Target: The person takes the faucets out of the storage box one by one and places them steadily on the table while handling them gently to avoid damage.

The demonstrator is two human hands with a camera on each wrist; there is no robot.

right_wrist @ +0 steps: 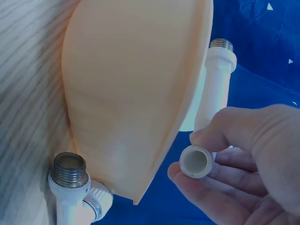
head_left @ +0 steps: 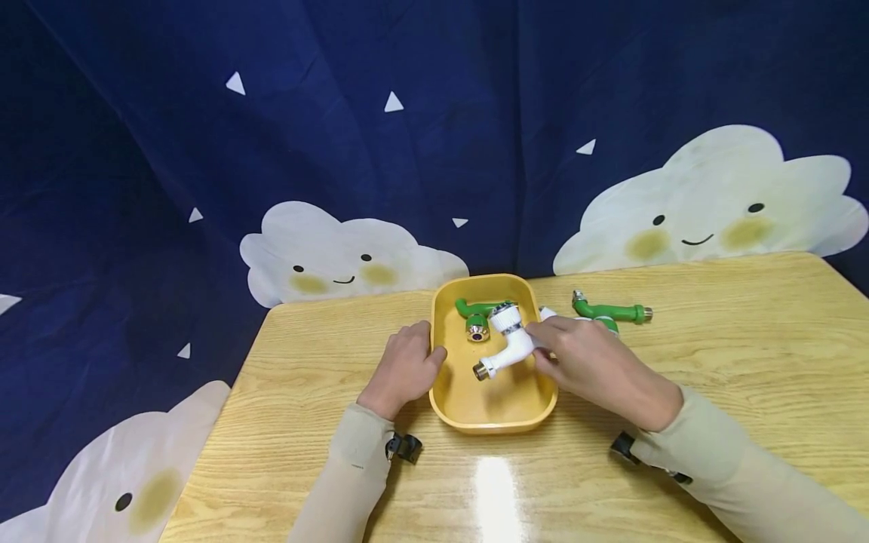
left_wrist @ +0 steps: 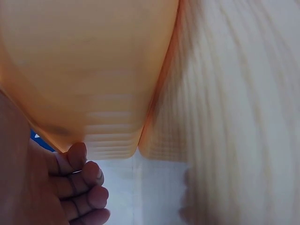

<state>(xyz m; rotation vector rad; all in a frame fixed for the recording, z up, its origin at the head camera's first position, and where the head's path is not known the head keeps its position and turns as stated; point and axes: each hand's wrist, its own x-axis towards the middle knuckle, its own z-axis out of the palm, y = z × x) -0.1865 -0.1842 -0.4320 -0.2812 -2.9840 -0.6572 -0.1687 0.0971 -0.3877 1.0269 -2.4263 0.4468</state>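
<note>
A yellow plastic tub [head_left: 492,427] stands on the table. My left hand [head_left: 403,368] holds its left side, with the thumb over the rim and the fingers along the outer wall. A white tap [head_left: 517,348] with a ribbed knob and a brass threaded end hangs tilted over the tub. My right hand [head_left: 597,363] pinches it by the spout, whose round opening faces the camera in the right wrist view. Inside the tub, near its far end, lies a green tap [head_left: 478,323] with a shiny knob cap, partly overlapped by the white one.
Beyond my right hand, another green tap [head_left: 614,311] lies on the table. A second white tap [right_wrist: 70,199], mostly hidden by my hand in the head view, lies against the tub's right side. A dark blue cloth [head_left: 434,136] with clouds hangs behind the table [head_left: 312,392].
</note>
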